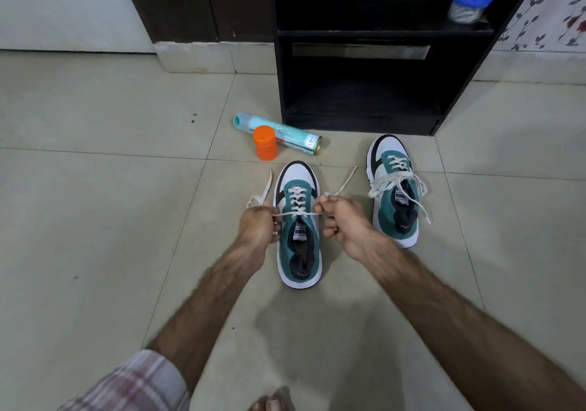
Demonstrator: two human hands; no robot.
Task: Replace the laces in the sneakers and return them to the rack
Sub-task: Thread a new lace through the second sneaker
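Note:
A teal, white and black sneaker stands on the floor between my hands, toe pointing away. Its white lace is threaded through the eyelets. My left hand pinches the left lace end, which trails up to the left. My right hand pinches the right lace end, which sticks up to the right. The lace runs taut across the tongue between both hands. A second matching sneaker sits to the right, laced, with its loose lace ends spilling over the sides.
A black shoe rack stands just behind the sneakers, its lower shelf bare; a blue-lidded jar sits on its upper shelf. A teal spray can lies on the tiled floor beside an orange cap. My toes show at the bottom edge.

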